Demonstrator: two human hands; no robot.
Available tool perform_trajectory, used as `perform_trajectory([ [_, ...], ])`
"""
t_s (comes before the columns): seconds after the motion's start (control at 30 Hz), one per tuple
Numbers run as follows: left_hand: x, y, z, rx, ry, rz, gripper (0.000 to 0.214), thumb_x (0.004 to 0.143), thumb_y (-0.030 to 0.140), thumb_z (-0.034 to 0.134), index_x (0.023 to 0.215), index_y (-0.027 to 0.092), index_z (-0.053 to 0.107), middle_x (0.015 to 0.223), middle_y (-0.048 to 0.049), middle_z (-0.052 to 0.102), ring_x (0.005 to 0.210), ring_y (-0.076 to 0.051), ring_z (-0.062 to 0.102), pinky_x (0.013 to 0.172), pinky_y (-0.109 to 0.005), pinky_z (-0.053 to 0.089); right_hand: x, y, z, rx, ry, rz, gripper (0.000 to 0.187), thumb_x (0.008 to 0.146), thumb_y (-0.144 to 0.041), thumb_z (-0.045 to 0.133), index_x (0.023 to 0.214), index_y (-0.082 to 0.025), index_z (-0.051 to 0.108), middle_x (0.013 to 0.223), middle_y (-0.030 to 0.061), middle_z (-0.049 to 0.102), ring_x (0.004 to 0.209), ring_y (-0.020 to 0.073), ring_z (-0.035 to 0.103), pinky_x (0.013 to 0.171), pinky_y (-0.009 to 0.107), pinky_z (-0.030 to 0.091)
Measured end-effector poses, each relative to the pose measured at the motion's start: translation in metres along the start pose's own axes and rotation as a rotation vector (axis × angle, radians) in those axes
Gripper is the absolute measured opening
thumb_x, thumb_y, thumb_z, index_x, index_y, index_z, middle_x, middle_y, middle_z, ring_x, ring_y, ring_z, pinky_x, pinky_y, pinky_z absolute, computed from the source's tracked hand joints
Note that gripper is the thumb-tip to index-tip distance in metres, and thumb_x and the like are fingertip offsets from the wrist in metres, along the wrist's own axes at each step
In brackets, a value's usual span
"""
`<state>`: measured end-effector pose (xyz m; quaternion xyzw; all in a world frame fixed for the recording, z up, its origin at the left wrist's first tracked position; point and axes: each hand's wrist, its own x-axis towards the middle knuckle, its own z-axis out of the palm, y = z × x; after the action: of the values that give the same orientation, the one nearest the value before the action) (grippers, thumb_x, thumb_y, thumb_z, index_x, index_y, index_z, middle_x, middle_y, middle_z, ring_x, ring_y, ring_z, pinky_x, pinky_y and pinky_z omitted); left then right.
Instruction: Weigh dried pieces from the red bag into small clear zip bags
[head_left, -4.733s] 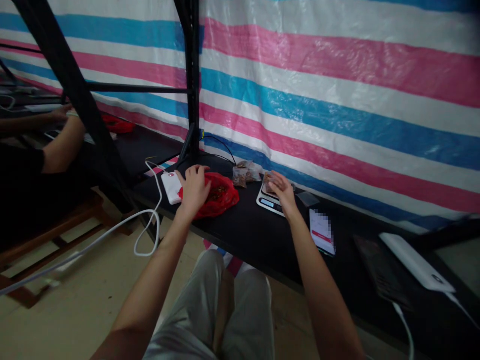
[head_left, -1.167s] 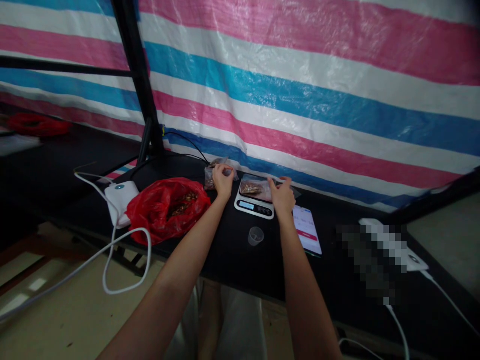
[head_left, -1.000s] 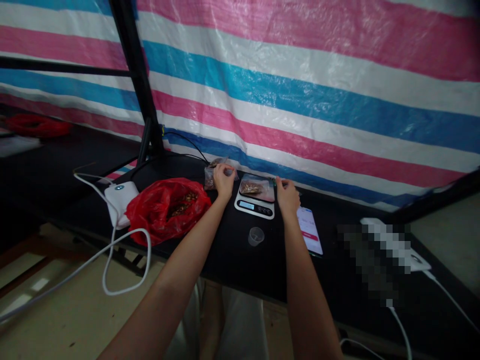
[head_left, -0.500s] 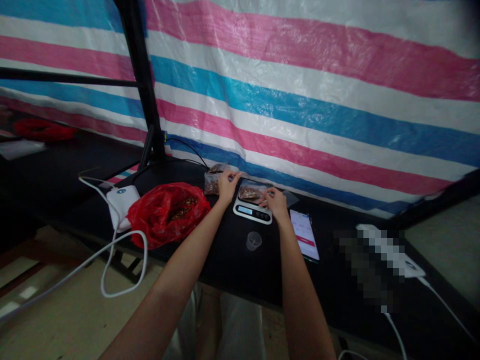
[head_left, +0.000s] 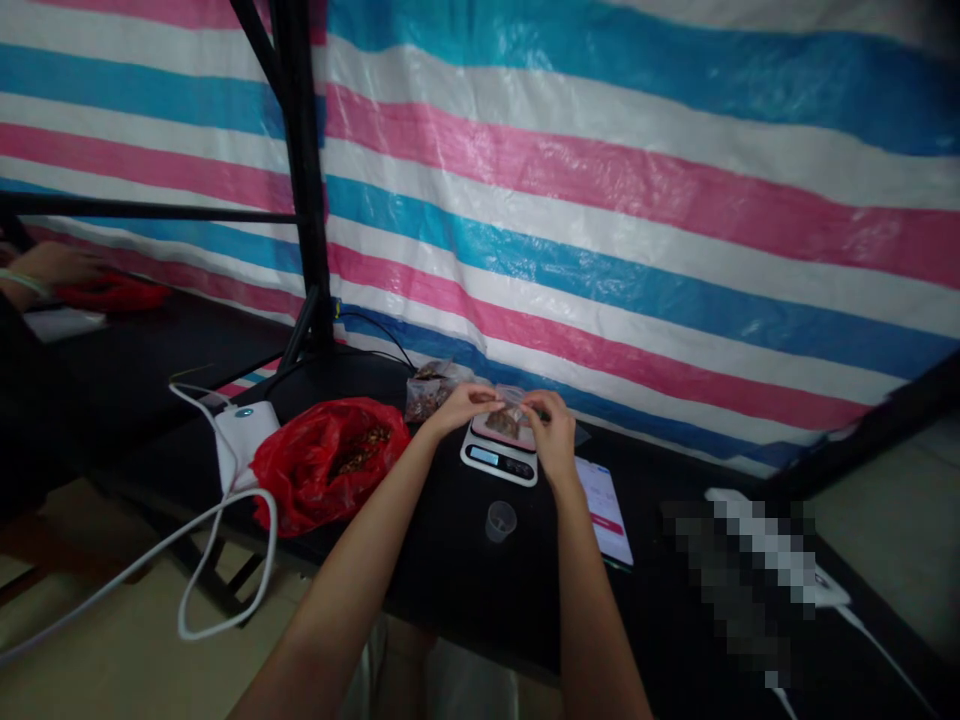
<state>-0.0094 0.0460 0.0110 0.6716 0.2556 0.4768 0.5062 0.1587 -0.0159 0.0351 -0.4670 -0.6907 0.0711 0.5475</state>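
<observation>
Between my hands a small clear plastic bag (head_left: 504,421) with brown contents hangs upright over a digital scale (head_left: 499,464). My left hand (head_left: 466,407) pinches the bag's top edge on one side, and my right hand (head_left: 551,422) pinches it on the other. Whether the bag's bottom rests on the scale I cannot tell. Just left of my left hand stand several filled clear bags (head_left: 426,396). A red plastic bag (head_left: 330,465) lies open further left, with small brown pieces (head_left: 364,448) inside. In front of the scale is a small clear cup (head_left: 500,521).
To the right lies a phone (head_left: 604,512) with its screen lit. A white device (head_left: 244,440) with a looping white cable (head_left: 266,530) sits at the left. Another person's hand (head_left: 52,268) shows at the far left, and a black metal post (head_left: 306,180) rises behind the table.
The filled bag was lying on the scale and is now held upright by its top. My left hand moved right onto it. Another person's hand came into view at far left.
</observation>
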Motion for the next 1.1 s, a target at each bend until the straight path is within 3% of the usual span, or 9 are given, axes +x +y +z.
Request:
perform_trajectory([
  [0.2,0.003,0.003,0.004,-0.031,0.138,0.035,0.03,0.06,0.041,0.07,0.069,0.012,0.066,0.065,-0.0029,0.066,0.061,-0.012,0.059,0.062,-0.023,0.045,-0.001,0.012,0.005,0.2,0.055,0.212,0.016,0.069,-0.033,0.06,0.074,-0.018,0.063,0.073,0.0029,0.066,0.072,0.0188,0.063,0.072,0.033,0.05],
  [0.33,0.001,0.004,0.011,-0.027,0.163,0.026,0.031,0.062,0.042,0.069,0.073,0.013,0.065,0.061,-0.0018,0.064,0.057,-0.012,0.058,0.057,-0.023,0.044,-0.002,0.019,0.007,0.301,0.118,0.311,0.033,0.063,-0.034,0.068,0.092,-0.02,0.063,0.067,0.0007,0.068,0.067,0.0199,0.065,0.071,0.035,0.052],
  [0.53,0.003,0.001,0.014,0.03,0.267,0.131,0.027,0.071,0.04,0.06,0.067,0.014,0.067,0.065,-0.0036,0.066,0.063,-0.015,0.059,0.063,-0.025,0.046,-0.003,0.019,0.011,0.354,0.087,0.352,0.035,0.059,-0.034,0.071,0.09,-0.018,0.066,0.068,0.0021,0.07,0.068,0.0209,0.065,0.072,0.036,0.052],
  [0.7,0.008,-0.007,0.017,0.019,0.385,0.095,0.021,0.07,0.034,0.062,0.069,0.013,0.066,0.061,-0.0025,0.065,0.055,-0.014,0.057,0.057,-0.025,0.044,-0.004,0.016,0.013,0.466,0.133,0.402,0.038,0.057,-0.036,0.072,0.089,-0.017,0.064,0.067,0.0027,0.069,0.064,0.0205,0.066,0.066,0.036,0.054],
  [0.9,0.002,-0.006,0.025,0.305,0.466,0.091,0.015,0.074,0.026,0.057,0.067,0.016,0.066,0.066,-0.0023,0.066,0.063,-0.015,0.059,0.063,-0.026,0.044,-0.004,0.02,0.021,0.522,0.2,0.43,0.034,0.051,-0.035,0.075,0.068,-0.019,0.051,0.056,-0.0006,0.063,0.055,0.0191,0.064,0.058,0.034,0.054],
  [1.0,0.0,-0.006,0.028,0.383,0.476,0.076,0.016,0.075,0.024,0.055,0.068,0.015,0.066,0.065,-0.003,0.065,0.062,-0.015,0.058,0.063,-0.026,0.043,-0.005,0.023,0.023,0.523,0.221,0.4,0.038,0.052,-0.034,0.074,0.062,-0.021,0.04,0.054,-0.0045,0.058,0.051,0.0153,0.061,0.055,0.031,0.053],
  [1.1,0.001,-0.01,0.03,0.302,0.429,0.054,0.018,0.075,0.027,0.055,0.071,0.013,0.066,0.064,-0.0036,0.064,0.061,-0.015,0.057,0.06,-0.025,0.044,-0.005,0.026,0.022,0.481,0.238,0.367,0.037,0.056,-0.035,0.071,0.068,-0.022,0.039,0.058,-0.0063,0.054,0.053,0.0132,0.059,0.055,0.029,0.053],
])
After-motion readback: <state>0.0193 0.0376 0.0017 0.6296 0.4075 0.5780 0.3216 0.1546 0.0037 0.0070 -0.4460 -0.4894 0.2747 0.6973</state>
